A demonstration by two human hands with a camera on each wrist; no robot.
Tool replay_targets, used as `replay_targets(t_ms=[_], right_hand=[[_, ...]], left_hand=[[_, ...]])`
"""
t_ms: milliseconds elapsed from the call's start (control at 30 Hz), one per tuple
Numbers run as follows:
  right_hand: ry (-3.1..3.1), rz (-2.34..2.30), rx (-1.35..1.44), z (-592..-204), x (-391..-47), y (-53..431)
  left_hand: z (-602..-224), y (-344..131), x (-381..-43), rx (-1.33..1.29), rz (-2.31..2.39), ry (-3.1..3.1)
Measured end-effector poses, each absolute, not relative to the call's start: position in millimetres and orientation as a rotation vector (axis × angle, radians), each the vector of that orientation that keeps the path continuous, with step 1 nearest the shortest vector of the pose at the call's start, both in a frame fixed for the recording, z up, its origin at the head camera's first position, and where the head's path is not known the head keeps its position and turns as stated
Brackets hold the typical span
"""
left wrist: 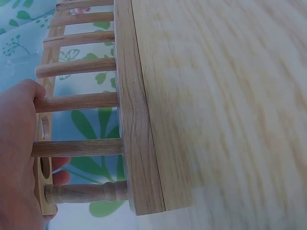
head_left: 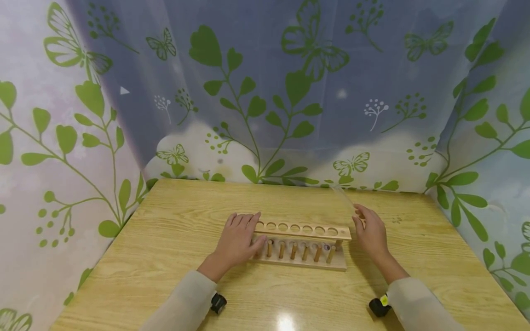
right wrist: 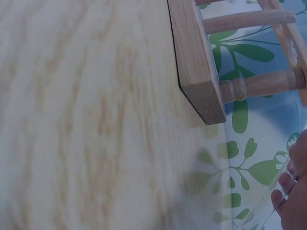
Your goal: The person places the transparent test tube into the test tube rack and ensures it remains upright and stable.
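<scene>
A wooden test tube rack (head_left: pixel 299 264) stands upright on the table, with a row of round holes in its top rail and upright pegs along its base. My left hand (head_left: pixel 238 239) grips the left end of the top rail; in the left wrist view its fingertips (left wrist: pixel 61 178) show on the far side. Beyond the rack's right end, my right hand (head_left: pixel 371 232) pinches a clear test tube (head_left: pixel 343 198), tilted with its far end up and leftward. The right wrist view catches the same tube (right wrist: pixel 263 211) faintly by the fingers.
The wood-grain table (head_left: pixel 178 276) reaches back to a hanging cloth (head_left: pixel 256 151) printed with leaves and butterflies. Similar cloth hangs on the left and right sides. A black wrist camera (head_left: pixel 218 303) sits at the left sleeve, another camera (head_left: pixel 378 307) at the right.
</scene>
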State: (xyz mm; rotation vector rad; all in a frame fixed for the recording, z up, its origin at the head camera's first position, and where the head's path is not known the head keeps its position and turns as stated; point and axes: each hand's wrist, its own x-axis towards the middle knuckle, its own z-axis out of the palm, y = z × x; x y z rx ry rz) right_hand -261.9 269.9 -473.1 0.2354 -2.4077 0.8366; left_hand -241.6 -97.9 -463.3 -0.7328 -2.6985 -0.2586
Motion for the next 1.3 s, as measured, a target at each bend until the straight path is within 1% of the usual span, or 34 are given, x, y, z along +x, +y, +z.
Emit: replay_targets(t_ms=[667,1300], right_hand=[[-2.213,1.031,0.26,-471,-259,257],[-2.136,1.173,0.156,-466,-248,248]], left_hand=[[-461,-101,-243,-0.729,-0.268,-2.697],[-462,-97,-241,-0.727,-0.28,-2.706]])
